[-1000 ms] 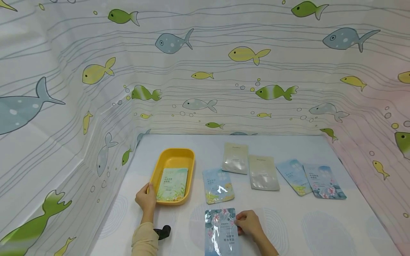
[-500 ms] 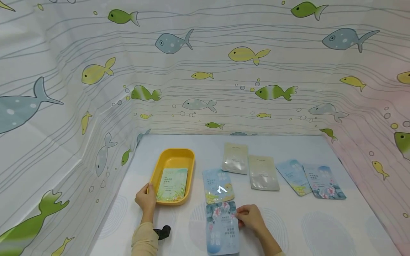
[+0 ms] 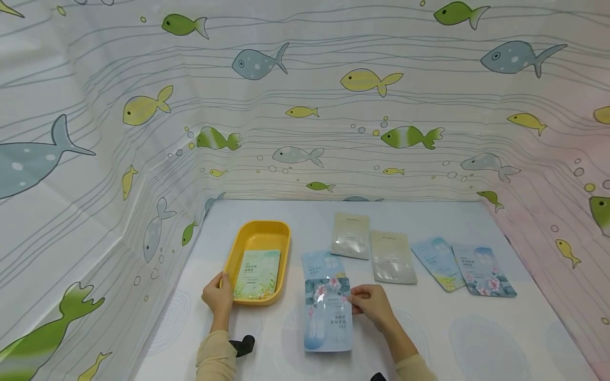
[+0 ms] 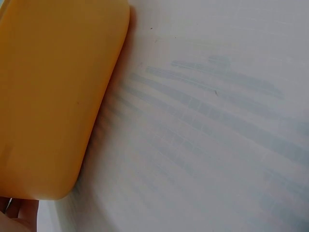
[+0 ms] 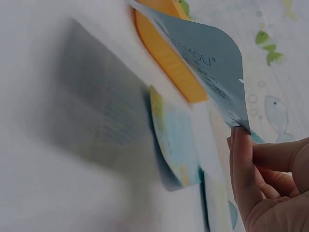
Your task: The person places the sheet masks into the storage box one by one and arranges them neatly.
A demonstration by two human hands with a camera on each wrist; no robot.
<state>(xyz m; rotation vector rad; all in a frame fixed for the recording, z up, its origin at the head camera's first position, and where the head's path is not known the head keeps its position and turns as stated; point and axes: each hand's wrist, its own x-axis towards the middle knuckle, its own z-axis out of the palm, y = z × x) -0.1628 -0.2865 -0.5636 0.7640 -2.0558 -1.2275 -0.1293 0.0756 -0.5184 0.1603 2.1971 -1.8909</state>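
Note:
My right hand (image 3: 364, 304) pinches the edge of a blue floral sachet (image 3: 328, 315) and holds it above the table, partly over a light blue sachet (image 3: 318, 263). In the right wrist view the fingers (image 5: 244, 164) grip the lifted sachet (image 5: 207, 63) at its corner, with the light blue sachet (image 5: 176, 140) lying below. My left hand (image 3: 218, 296) grips the near rim of a yellow tray (image 3: 240, 243). A green sachet (image 3: 257, 274) lies in the tray. The left wrist view shows the tray's outer wall (image 4: 48, 96) and little of the hand.
Two beige sachets (image 3: 350, 235) (image 3: 393, 256) and two blue sachets (image 3: 436, 262) (image 3: 483, 270) lie in a row toward the right. A fish-print curtain (image 3: 305, 106) walls the table on three sides. A black strap (image 3: 243, 345) shows by my left wrist.
My right hand has carried the floral sachet away from me, from near the table's front edge to over the light blue sachet. The left hand and tray have stayed put.

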